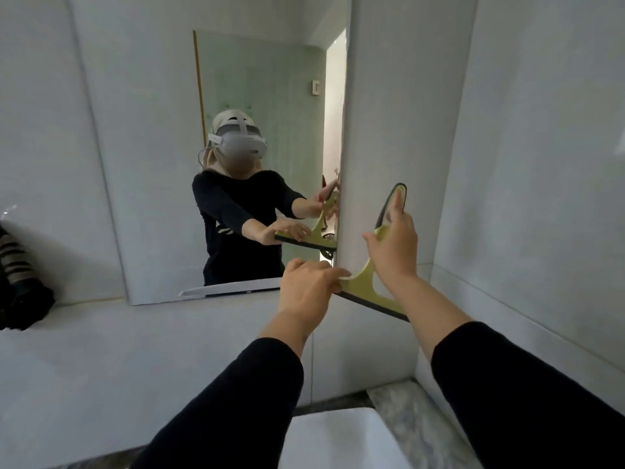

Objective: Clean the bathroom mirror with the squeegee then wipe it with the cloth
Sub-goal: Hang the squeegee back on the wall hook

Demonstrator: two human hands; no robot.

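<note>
A yellow-green squeegee (367,282) with a dark rubber blade sits against the lower right corner of the wall mirror (162,164). My right hand (394,248) grips its handle, whose dark-edged tip sticks up above the fingers. My left hand (307,286) holds the left end of the blade head, fingers curled over it. The blade slants down to the right, past the mirror's right edge. The mirror reflects a person in black with both hands on the squeegee. No cloth is clearly identifiable.
A white sink (338,438) lies below my arms, with a marbled counter (416,421) to its right. Dark striped fabric (20,282) rests on the ledge at far left. White tiled walls close in on the right.
</note>
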